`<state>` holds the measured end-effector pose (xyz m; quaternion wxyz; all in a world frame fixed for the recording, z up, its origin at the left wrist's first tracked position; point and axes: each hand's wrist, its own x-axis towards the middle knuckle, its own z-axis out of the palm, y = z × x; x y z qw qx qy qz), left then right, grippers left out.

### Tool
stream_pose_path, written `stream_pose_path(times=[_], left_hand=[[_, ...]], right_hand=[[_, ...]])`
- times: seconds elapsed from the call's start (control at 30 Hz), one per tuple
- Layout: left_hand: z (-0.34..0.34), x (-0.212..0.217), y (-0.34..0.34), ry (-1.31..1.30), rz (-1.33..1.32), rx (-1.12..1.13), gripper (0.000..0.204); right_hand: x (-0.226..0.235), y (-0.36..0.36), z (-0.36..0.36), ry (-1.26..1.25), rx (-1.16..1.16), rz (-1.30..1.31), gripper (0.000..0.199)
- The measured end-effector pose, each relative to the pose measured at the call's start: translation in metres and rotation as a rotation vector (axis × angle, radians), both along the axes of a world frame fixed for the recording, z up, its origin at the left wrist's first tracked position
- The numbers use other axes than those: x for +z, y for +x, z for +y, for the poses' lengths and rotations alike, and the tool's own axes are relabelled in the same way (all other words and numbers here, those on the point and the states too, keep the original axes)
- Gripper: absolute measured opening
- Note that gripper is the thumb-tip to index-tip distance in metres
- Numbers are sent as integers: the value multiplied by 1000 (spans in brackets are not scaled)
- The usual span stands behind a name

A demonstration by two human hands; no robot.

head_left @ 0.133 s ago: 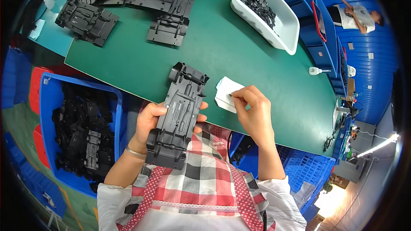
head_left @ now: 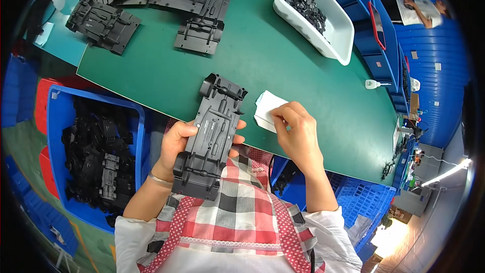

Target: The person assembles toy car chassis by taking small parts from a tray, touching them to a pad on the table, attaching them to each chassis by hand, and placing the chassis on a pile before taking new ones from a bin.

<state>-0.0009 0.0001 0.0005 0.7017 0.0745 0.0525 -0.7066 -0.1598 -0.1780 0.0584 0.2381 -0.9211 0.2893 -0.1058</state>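
Observation:
My left hand (head_left: 178, 144) grips a black plastic toy car chassis (head_left: 211, 134), thumb on its near face and fingers round the far edge. The chassis is tilted, its moulded underside facing up, above the near table edge. Beside it my right hand (head_left: 298, 129) hovers at a small stack of white paper (head_left: 267, 108) on the table. Thumb and forefinger are pinched together over the paper's edge; whatever sits between the fingertips is too small or hidden to make out.
More black chassis (head_left: 103, 25) are piled on the green table (head_left: 166, 78) at the far left. A white tub (head_left: 339, 45) of small black parts stands at the far right, near a white bottle (head_left: 372, 84). A blue crate (head_left: 139, 167) of black parts is at my left. Another person (head_left: 417, 11) stands far right.
My right hand has shifted slightly to the left, its fingertips staying at the paper. The chassis in my left hand is practically still. The other person has moved a little.

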Motion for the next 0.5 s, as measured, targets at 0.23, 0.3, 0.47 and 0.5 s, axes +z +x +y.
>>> stream_pose_path(times=[0.23, 0.3, 0.47, 0.5], left_hand=[[0, 0, 1, 11, -43, -6, 72], [0, 0, 1, 17, -44, -9, 72], [0, 1, 1, 20, -35, -20, 72], [0, 1, 1, 23, -25, -18, 72]], right_hand=[[6, 1, -3, 13, -29, 28, 6], [10, 3, -2, 57, -51, 35, 6], [7, 3, -4, 33, -36, 60, 6], [6, 3, -5, 29, -33, 65, 6]])
